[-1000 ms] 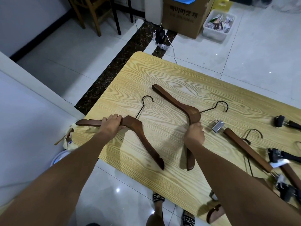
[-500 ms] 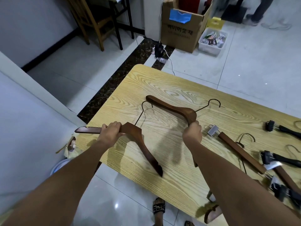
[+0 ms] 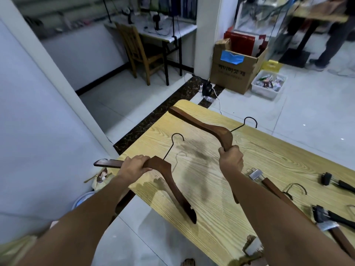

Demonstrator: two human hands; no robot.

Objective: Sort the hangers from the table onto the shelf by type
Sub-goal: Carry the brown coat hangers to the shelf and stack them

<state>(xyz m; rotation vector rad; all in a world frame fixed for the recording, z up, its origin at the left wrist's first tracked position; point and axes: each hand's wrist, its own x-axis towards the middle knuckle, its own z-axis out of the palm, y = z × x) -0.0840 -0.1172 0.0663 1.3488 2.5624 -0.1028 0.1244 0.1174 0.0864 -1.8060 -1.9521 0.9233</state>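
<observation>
Head view looks down on a pale wooden table (image 3: 269,160) filling the lower right, with tiled floor round it; beyond its far end a cardboard box (image 3: 232,73) stands on the floor beside a white plastic tub (image 3: 267,85), and a wooden chair (image 3: 138,50) sits at a desk further left. Two dark brown coat hangers are held above the table top (their shadows fall on the wood beneath); the left hanger (image 3: 169,181) has one arm pointing out past the table's edge and the other sloping back toward the person, its black hook pointing away; the right hanger (image 3: 201,125) is tilted, one arm reaching up and left, its hook out to the right. The left hand (image 3: 134,167) is wrapped round the left hanger's arm close to the neck; the right hand (image 3: 231,160) is clenched round the right hanger just below its neck. Several clip hangers (image 3: 269,186) lie on the table to the right.
</observation>
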